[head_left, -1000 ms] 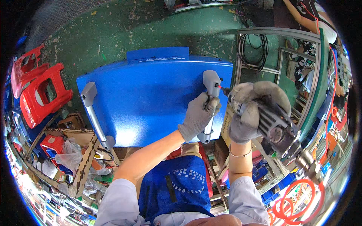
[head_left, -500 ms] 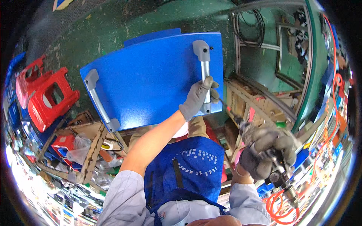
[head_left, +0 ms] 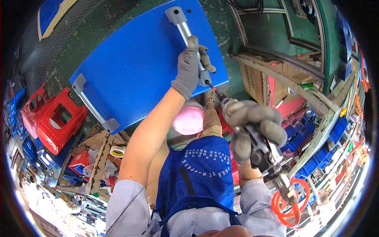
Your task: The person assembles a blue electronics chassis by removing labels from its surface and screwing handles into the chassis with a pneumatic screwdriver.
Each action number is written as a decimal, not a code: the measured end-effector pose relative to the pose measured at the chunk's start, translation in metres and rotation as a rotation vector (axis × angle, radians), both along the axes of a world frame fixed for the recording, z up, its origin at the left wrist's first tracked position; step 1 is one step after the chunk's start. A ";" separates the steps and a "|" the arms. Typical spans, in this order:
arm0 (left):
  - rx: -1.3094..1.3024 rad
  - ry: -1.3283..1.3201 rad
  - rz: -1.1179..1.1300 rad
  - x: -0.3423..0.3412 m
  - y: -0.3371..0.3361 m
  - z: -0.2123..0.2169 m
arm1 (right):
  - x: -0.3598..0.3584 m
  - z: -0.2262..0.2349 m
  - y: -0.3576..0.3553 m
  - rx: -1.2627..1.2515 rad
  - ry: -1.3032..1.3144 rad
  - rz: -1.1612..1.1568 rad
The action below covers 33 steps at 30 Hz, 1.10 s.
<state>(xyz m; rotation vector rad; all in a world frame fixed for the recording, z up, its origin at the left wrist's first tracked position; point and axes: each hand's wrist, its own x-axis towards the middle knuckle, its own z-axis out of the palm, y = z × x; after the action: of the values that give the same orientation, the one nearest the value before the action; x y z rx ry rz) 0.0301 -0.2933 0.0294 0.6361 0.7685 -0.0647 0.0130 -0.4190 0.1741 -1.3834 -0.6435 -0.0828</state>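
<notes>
A blue panel [head_left: 130, 59] carries two silver bar handles with grey end mounts. My gloved left hand [head_left: 187, 71] is closed around the right handle [head_left: 182, 31], near its lower end. The left handle [head_left: 92, 104] is untouched. In my gloved right hand [head_left: 252, 122] is an air screwdriver [head_left: 272, 158], with an orange coiled hose [head_left: 303, 197] at its rear. Its thin bit meets the hole in the right handle's lower mount [head_left: 205, 78]; whether a screw is there cannot be made out. My left fingers are beside that mount.
Red plastic stools [head_left: 59, 118] stand at the left, above a wooden frame holding a roll of tape [head_left: 117, 151]. A pink round seat [head_left: 188, 119] lies below the panel. On the right are a wooden-edged rack [head_left: 284, 75], cardboard boxes and blue bins [head_left: 312, 166].
The screwdriver has moved up and left, and its bit has come to the right handle's lower mount. In view, the panel sits further up and left, and more tilted.
</notes>
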 end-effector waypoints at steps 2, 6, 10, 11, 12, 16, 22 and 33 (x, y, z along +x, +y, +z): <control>0.009 -0.003 0.001 0.000 -0.001 -0.002 | 0.000 -0.009 0.000 0.003 0.016 -0.039; 0.042 -0.009 0.004 0.001 -0.003 0.001 | -0.001 -0.019 0.006 -0.074 0.048 -0.094; 0.065 0.015 0.027 0.003 -0.005 0.006 | -0.004 -0.015 0.025 -0.206 0.076 -0.185; 0.052 0.004 0.031 0.003 -0.005 0.006 | -0.004 -0.018 0.028 -0.206 0.074 -0.170; 0.037 0.004 0.041 0.003 -0.004 0.006 | -0.004 -0.025 0.027 -0.219 0.070 -0.198; 0.009 0.079 0.028 0.003 -0.006 0.003 | -0.010 -0.034 0.030 -0.197 0.130 -0.275; 0.002 0.065 0.051 0.000 -0.002 0.005 | -0.017 -0.037 0.034 -0.164 0.044 -0.166; -0.041 0.088 0.060 0.005 -0.004 0.011 | 0.004 -0.031 0.022 -0.069 0.178 -0.210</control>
<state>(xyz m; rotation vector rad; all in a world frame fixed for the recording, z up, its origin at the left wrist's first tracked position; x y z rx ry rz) 0.0351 -0.2972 0.0404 0.5742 0.8684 -0.0537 0.0168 -0.3967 0.1429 -1.5030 -0.3546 -0.1035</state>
